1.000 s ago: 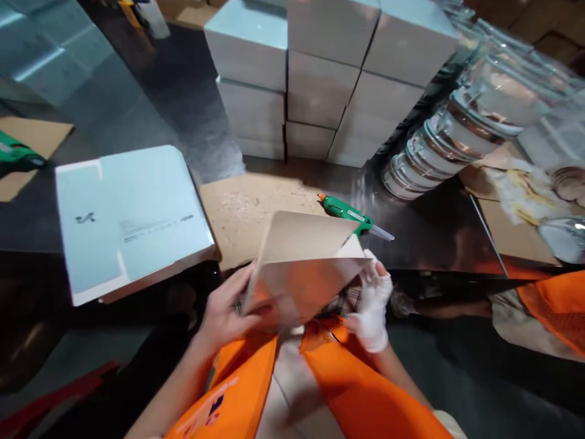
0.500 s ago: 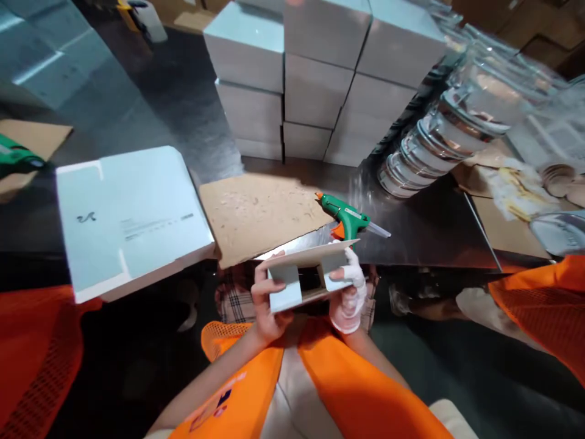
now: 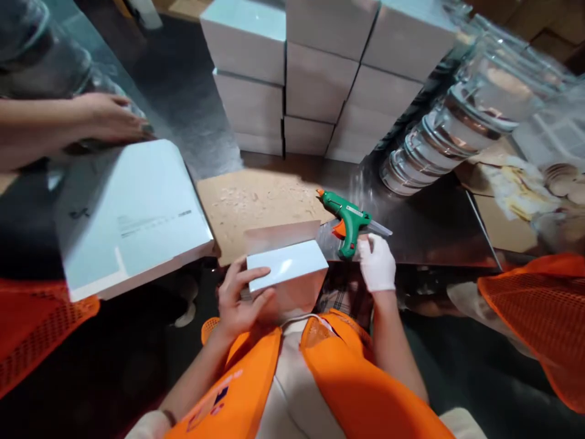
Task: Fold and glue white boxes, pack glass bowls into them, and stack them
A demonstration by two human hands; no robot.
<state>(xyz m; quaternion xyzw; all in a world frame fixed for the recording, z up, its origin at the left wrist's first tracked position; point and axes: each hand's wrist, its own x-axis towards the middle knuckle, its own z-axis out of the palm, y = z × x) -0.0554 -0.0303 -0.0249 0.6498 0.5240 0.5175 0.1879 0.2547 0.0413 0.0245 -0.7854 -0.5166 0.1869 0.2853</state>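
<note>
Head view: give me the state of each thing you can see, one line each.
Small white box: folded up, flap open, held by left hand.
Glue gun: lying on the table, gloved right hand at its handle.
Flat white sheets: stacked, unfolded.
White boxes: closed, stacked.
Cardboard mat: flat, flecked with glue.
Another person's hand: resting behind the sheets.

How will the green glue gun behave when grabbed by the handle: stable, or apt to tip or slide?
The glue gun lies on its side on the table, so it probably won't tip further. The polished metal surface suggests it may slide if nudged. The gloved right hand is at its handle; the bulky barrel likely makes it nose-heavy when lifted.
</note>
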